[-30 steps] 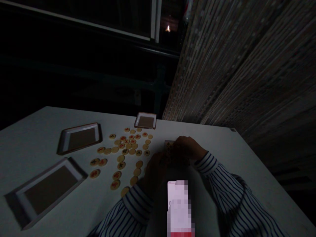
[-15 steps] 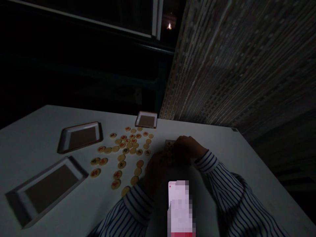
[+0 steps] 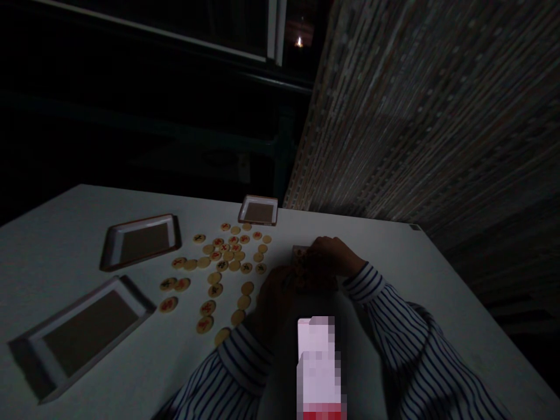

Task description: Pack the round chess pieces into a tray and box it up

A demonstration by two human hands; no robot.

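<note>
A small shallow box (image 3: 300,249) lies in front of me on the table, with several round pieces in it, deep in shadow. My right hand (image 3: 335,256) reaches over its right side, fingers bent down toward the pieces. My left hand (image 3: 275,297) is at its left edge, fingers curled in; darkness hides what either hand pinches. Left of my hands, several round wooden xiangqi pieces (image 3: 225,255) are scattered, some showing red or black characters, some plain side up. A lit phone (image 3: 319,361) lies below the box, nearest to me.
Three shallow box parts with brown insides stand on the white table (image 3: 385,245): a large one (image 3: 91,326) at near left, another (image 3: 142,242) behind it, and a small one (image 3: 259,211) at the far edge. A strand curtain (image 3: 415,116) hangs behind the right side.
Both hands stay at the small box with only slight shifts of the fingers. The view has moved a little; the scattered pieces and box parts lie as before.
</note>
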